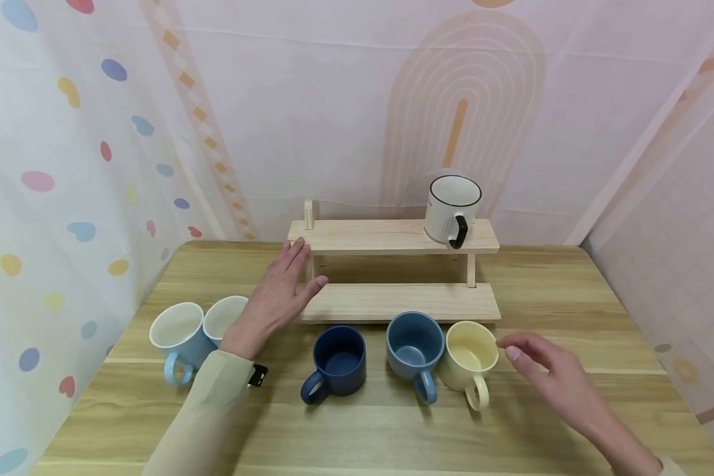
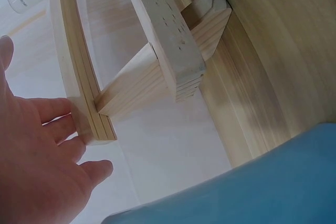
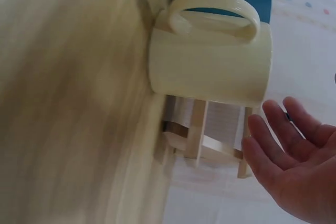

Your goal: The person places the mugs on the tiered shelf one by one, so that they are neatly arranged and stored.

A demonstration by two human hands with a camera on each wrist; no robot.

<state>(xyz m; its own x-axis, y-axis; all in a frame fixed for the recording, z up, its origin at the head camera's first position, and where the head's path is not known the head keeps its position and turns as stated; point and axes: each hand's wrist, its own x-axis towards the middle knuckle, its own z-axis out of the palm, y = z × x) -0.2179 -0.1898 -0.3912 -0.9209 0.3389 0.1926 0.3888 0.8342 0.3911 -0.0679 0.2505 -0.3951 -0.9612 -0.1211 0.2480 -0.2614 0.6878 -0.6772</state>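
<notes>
Left hand (image 1: 276, 287) and right hand (image 1: 550, 373) are well apart, and neither grips anything. On the left, the fingers are outstretched and touch the left end of the shelf's upper board (image 1: 363, 236), with the thumb spread away from them. On the right, the fingers are loosely bent beside the yellow mug (image 1: 469, 357), close to its rim; whether they touch it I cannot tell.

The shelf (image 1: 393, 301) is pale wood with 2 levels and stands on the table (image 1: 333, 443) in front of a patterned curtain (image 1: 333, 132). Its lower board is nearer the person than the upper. At the right end of the upper board, the white mug (image 1: 443, 218) stands upright, with a black rim and handle.

In front of the shelf, 3 mugs stand upright on the table: the navy mug (image 1: 340, 363), the blue mug (image 1: 414, 347) and, just beside the blue, the yellow. All 3 handles point toward the person. Farther left, 2 light-blue mugs (image 1: 181, 340) with white insides stand side by side, 1 of them partly hidden behind the left arm (image 1: 208, 403).
</notes>
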